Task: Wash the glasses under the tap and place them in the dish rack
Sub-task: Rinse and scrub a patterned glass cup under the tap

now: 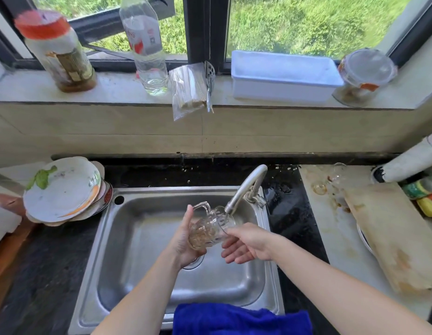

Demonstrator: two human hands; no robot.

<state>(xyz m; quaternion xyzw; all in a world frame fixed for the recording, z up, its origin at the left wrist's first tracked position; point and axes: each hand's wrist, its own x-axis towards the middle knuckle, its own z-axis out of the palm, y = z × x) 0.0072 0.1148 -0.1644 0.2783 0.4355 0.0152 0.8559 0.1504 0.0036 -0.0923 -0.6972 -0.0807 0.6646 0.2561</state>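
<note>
Home kitchen: sink [127, 238], tap [246, 187], plates [62, 192].

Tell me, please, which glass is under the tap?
The handled glass mug held by the left hand over the sink; the other glasses sit on the right counter.

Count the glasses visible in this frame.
3. A handled glass in the left hand under the tap; two blurred glasses on the right counter, one by the wall, one nearer. Others may be hidden there.
</note>
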